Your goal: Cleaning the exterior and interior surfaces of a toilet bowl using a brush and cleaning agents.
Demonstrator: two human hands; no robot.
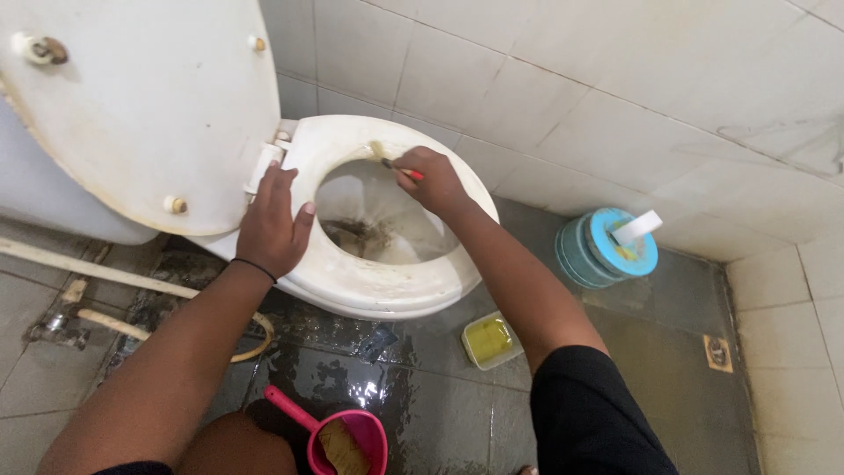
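A white toilet seat [387, 281] lies down on the bowl, stained brown inside, with its lid [149, 105] raised at the left. My left hand [272, 224] rests flat on the near left part of the seat, fingers spread, a black band on the wrist. My right hand [432, 180] is closed on a small brush [391, 162] with a red handle, whose pale bristles touch the seat's far inner rim.
A pink scoop [347, 440] with a brown item in it sits on the wet dark floor near my knee. A small yellow-filled tub [491, 339] lies under my right forearm. A teal round container [607, 248] stands by the tiled wall. Pipes [97, 274] run at the left.
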